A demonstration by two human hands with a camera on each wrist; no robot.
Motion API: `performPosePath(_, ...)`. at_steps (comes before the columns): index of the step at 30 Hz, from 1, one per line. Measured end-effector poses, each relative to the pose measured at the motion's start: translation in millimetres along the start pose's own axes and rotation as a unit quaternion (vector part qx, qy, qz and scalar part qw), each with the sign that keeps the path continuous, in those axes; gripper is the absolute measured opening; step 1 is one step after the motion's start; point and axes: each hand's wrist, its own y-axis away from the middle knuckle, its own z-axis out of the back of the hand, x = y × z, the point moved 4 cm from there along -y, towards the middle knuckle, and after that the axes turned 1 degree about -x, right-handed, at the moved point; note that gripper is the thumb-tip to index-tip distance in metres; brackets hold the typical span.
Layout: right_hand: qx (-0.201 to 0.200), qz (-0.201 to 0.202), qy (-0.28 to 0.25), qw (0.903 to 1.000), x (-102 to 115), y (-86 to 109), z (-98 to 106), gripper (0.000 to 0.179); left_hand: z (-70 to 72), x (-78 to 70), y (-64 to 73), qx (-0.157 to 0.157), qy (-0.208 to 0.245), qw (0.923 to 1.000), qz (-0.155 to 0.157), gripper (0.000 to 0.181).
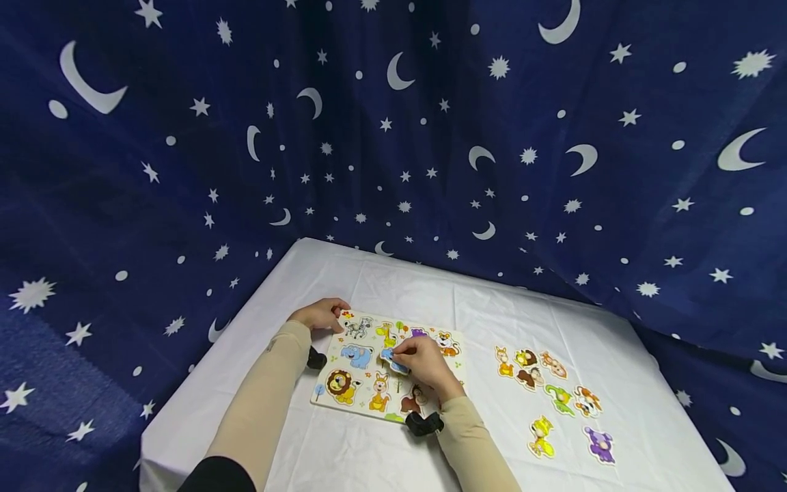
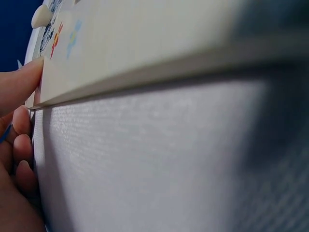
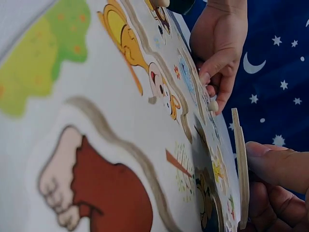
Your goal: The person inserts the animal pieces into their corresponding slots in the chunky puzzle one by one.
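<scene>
A wooden animal puzzle board [image 1: 364, 398] lies on the white-covered table. At its far left corner my left hand [image 1: 320, 314] grips the edge, with the thumb [image 2: 21, 84] on top and the other fingers curled by the side. My right hand [image 1: 428, 365] pinches a blue animal puzzle piece [image 1: 396, 366] over the middle of the board. Seen edge-on in the right wrist view, this piece [image 3: 241, 169] stands tilted, apart from the board's surface. Near my left hand are the zebra [image 1: 358, 329] and a pale knob [image 2: 42, 16]. A blue elephant picture [image 1: 356, 355] lies left of the held piece.
Loose puzzle pieces lie right of the board, among them a kangaroo [image 1: 504, 362], a monkey [image 1: 530, 378], a green crocodile [image 1: 559, 400], a tiger [image 1: 587, 402], a giraffe [image 1: 541, 437] and a purple hippo [image 1: 600, 445]. A dark blue starry curtain [image 1: 393, 150] surrounds the table [image 1: 344, 458].
</scene>
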Motion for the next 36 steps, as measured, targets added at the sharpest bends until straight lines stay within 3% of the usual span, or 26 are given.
performPosePath(14,0.016,0.013,-0.03,0.9994,9.4,-11.0,-18.0,0.006,-2.5,3.0,1.7,0.006,0.035,0.9994,0.002,0.054)
performPosePath(21,0.021,0.03,-0.003,0.9993,17.2,-15.3,-24.7,0.004,0.0,1.4,3.0,-0.003,0.006,1.0,0.001,0.054)
performPosePath(36,0.044,0.047,0.0,0.9979,21.7,-23.1,-40.5,0.004,-1.4,-2.4,5.5,-0.006,-0.001,1.0,-0.002,0.055)
